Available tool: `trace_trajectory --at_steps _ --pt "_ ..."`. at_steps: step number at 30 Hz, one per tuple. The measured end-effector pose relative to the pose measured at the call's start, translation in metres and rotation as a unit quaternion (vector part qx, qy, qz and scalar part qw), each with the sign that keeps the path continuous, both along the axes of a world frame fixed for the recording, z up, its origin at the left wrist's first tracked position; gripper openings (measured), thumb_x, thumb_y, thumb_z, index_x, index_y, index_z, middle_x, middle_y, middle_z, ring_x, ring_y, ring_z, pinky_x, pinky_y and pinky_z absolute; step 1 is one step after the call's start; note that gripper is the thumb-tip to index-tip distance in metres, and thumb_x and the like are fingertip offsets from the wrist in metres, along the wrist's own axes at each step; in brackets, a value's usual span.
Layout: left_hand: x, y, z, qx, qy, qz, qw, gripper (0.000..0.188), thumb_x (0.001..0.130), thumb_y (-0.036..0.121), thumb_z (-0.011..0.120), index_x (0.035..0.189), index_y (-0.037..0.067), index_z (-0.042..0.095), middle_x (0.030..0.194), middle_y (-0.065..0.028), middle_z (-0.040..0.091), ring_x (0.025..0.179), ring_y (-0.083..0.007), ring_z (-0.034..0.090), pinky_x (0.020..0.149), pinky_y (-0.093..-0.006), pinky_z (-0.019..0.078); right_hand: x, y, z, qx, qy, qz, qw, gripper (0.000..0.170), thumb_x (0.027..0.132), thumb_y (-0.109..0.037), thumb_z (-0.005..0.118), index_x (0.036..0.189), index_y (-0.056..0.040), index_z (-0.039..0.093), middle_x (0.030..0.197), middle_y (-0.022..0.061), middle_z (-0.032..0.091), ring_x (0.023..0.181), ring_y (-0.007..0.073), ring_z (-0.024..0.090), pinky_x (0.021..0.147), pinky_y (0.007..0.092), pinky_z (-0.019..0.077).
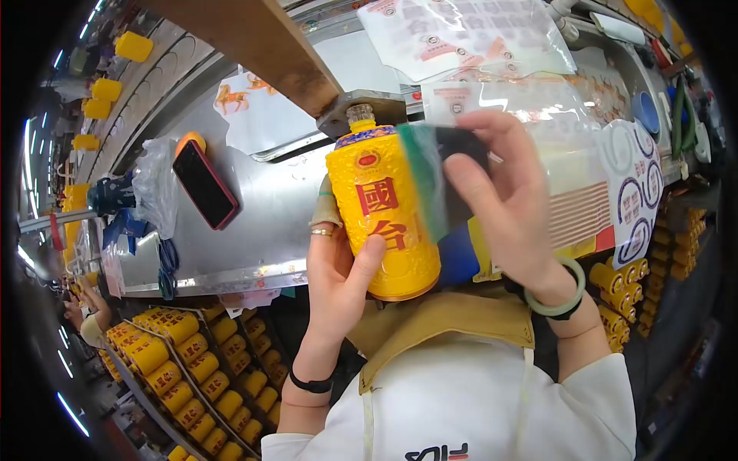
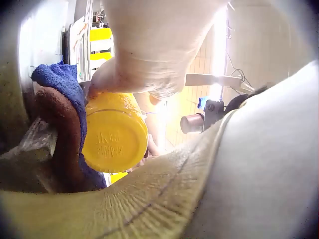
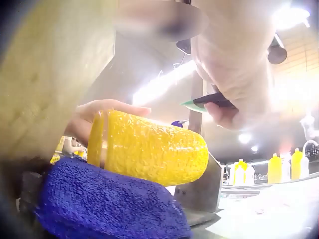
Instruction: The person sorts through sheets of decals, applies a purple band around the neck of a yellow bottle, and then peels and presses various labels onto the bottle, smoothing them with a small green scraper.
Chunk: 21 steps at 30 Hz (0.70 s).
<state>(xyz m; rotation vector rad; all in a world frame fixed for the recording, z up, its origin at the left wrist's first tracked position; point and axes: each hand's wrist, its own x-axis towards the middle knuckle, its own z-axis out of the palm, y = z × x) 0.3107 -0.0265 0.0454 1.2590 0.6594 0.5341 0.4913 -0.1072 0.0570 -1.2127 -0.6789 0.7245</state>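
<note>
A yellow embossed bottle (image 1: 380,257) with red characters lies tilted before the person, its clear-topped neck against a metal bracket. The left hand (image 1: 338,269) grips its lower left side, thumb across the front; one finger wears a cover. In the right hand (image 1: 507,207) is a scraper with a green blade (image 1: 420,180) and black body (image 1: 461,150), pinched between thumb and fingers. The blade overlaps the bottle's right side in the head view but shows raised above it in the right wrist view. A blue towel (image 3: 109,199) lies below the bottle (image 3: 149,149).
A wooden beam (image 1: 254,46) reaches to the bracket from above. On the metal bench (image 1: 254,200) lie a phone (image 1: 206,184), a plastic bag (image 1: 156,188) and printed sheets (image 1: 469,38). Racks of yellow bottles (image 1: 192,376) stand below on the left, and more (image 1: 615,292) on the right.
</note>
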Motion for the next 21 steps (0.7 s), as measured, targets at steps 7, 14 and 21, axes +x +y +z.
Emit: trace_trajectory --at_steps 7,14,21 --pt "0.001 -0.001 0.0 -0.04 -0.022 0.012 0.999 0.064 0.103 0.005 0.057 0.157 -0.004 0.024 0.151 -0.016 0.045 0.137 -0.0233 0.049 0.115 -0.0393 0.0393 -0.006 -0.001 -0.04 -0.055 -0.171 -0.082 0.98 0.033 0.096 -0.003 0.067 0.126 -0.0018 0.053 0.109 0.009 0.065 0.096 0.0148 0.064 0.084 0.0296 0.0518" --pt "0.002 -0.002 0.004 -0.049 -0.007 0.02 0.999 0.065 0.103 0.004 0.057 0.157 -0.004 0.023 0.151 -0.0161 0.044 0.137 -0.0233 0.048 0.116 -0.0388 0.0387 -0.011 -0.01 -0.02 -0.013 -0.064 -0.029 0.997 0.03 0.097 0.0 0.064 0.125 -0.0005 0.053 0.109 0.0092 0.064 0.101 0.0133 0.062 0.089 0.0274 0.05" --pt "0.004 -0.002 -0.012 0.143 -0.024 0.117 0.983 0.066 0.109 0.029 0.044 0.161 -0.003 0.019 0.159 -0.0214 0.037 0.146 -0.0323 0.04 0.12 -0.0432 0.0314 0.019 -0.007 -0.029 -0.094 -0.092 -0.048 0.99 0.03 0.098 -0.001 0.064 0.127 -0.002 0.053 0.103 0.0028 0.062 0.091 0.0059 0.059 0.077 0.0205 0.0472"
